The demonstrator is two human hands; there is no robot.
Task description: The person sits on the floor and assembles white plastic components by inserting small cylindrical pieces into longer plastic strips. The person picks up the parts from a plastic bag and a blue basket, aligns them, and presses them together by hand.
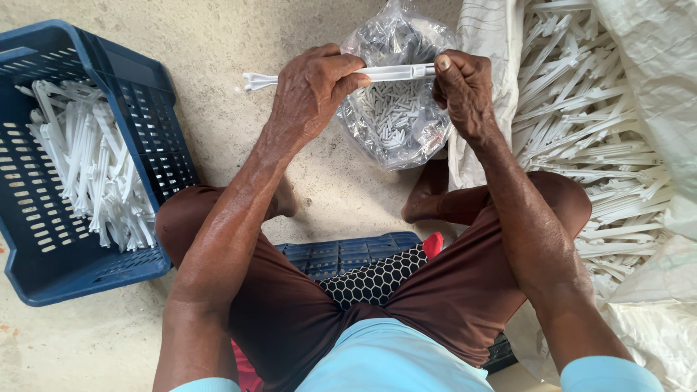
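Left hand: the left hand is closed over the middle of a long white plastic strip, fingers wrapped over the top and clamped on it; the palm side is turned away and hidden.
Right hand: the right hand pinches the strip's right end, thumb and fingers together on it; the very tip of the strip is covered by the thumb.
Strip: it is held level above the floor, in front of the knees, its forked left end sticking out past the left hand; the stretch under the left hand cannot be seen.
Clear bag: a crumpled clear plastic bag of small white plastic pieces lies on the floor directly under the strip, between the two hands; glare on the plastic makes the pieces near its top hard to make out.
Crate: a blue slotted plastic crate stands to the left, well apart from the hands, holding a tangled heap of white strips; its left side is cut off by the frame edge.
Sack: a white woven sack on the right lies open on a large pile of white strips, just beside the right forearm; the sack runs out of the frame.
Seat: a low blue crate under the person is mostly hidden by the legs and a honeycomb-patterned black cloth.
Floor: bare concrete floor.
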